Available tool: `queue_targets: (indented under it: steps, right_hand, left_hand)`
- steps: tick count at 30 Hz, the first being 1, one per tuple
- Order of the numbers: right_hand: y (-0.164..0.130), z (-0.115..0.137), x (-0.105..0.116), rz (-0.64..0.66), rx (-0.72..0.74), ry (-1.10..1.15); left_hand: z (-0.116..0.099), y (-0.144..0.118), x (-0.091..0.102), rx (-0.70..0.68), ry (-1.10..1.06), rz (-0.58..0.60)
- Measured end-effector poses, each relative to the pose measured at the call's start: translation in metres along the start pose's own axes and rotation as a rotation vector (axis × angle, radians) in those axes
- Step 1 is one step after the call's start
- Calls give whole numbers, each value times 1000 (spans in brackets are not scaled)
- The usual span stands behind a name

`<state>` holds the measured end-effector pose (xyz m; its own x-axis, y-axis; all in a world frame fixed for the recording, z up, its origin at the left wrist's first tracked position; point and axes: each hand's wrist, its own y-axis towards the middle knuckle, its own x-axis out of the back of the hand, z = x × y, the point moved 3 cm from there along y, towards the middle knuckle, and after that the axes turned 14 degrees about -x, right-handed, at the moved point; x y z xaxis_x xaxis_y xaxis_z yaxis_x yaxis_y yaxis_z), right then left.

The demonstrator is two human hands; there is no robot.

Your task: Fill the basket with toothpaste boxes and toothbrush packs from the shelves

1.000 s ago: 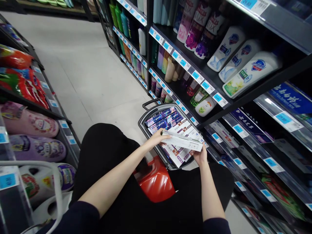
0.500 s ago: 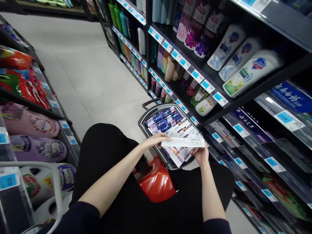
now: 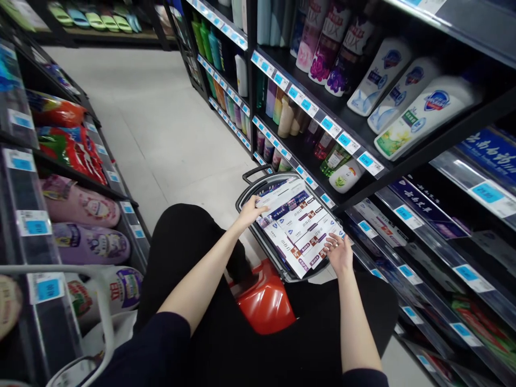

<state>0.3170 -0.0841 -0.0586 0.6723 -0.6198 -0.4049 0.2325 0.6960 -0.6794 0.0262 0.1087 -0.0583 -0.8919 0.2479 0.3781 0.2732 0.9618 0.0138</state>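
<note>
In front of my knees stands a black and grey shopping basket (image 3: 258,252), with rows of long slim toothpaste boxes (image 3: 300,228) in it. My left hand (image 3: 249,212) is at the basket's far left, its thumb and fingers closed on the left end of a white toothpaste box (image 3: 284,194). That box lies along the far side, on top of the others. At the basket's right side, my right hand (image 3: 339,252) is open, palm up and fingers spread, with nothing in it.
Shelves (image 3: 355,148) of shampoo and body-wash bottles (image 3: 427,118) rise to the right, close to the basket. Detergent bottles (image 3: 92,242) line the left shelf. A glossy red plastic object (image 3: 268,306) sits between my legs. Pale floor (image 3: 173,123) runs down the aisle.
The white toothpaste box has gone from both hands down onto the basket's far side. My right hand has let go of it and opened; my left has moved away from me with it.
</note>
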Motion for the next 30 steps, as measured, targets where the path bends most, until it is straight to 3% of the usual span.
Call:
queue_targets:
  steps: [5,10,13,18,22,26,30]
  right_hand:
    - [2,-2,-3,8,-13,-38]
    - [8,-10,-4,-119,14,-266]
    - [11,-18,-11,-197,85,-623]
    - [2,-37,-37,-183,274,-1244]
    - [-12,-59,-58,-174,457,-1729]
    - [-13,-81,-70,-236,462,-1990]
    - [-8,-91,-72,-292,404,-2054]
  left_hand:
    - [51,-1,-4,7,213,-31]
    - [69,-3,-15,-124,375,112]
    - [69,-7,-22,-159,405,182]
    - [56,-14,-32,-160,637,273]
    - [39,-3,-40,-215,802,409]
    - [26,12,-52,-273,822,495]
    - [20,20,-65,-292,846,521]
